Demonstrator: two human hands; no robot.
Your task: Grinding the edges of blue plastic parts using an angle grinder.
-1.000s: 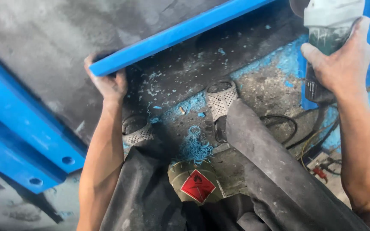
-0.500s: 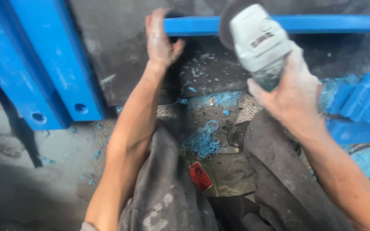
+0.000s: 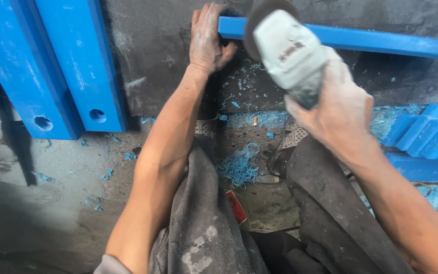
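- Your left hand is wrapped over the near end of the long blue bar, fingers closed on it. That grip looks meant to pin the bar flat against the dark work surface, so it does not shift under the tool.
- Your right hand is closed around the grey body of the angle grinder, with the dark disc tipped toward the bar's end, just beside your left fingers. Whether the disc touches the bar cannot be told from here.
- The bar runs along the far edge of the work surface, from your left hand out to the right edge of view.
- Two thick blue beams lean at the left, each with a round hole near its lower end, kept well apart from the grinder.
- More blue pieces are stacked at the right edge.
- Blue shavings lie heaped between your knees, below the bar's end, a likely sign that the waste drops there.
- A small red label, diamond-shaped with dark marks, sits on something low between your legs; its package is mostly hidden.
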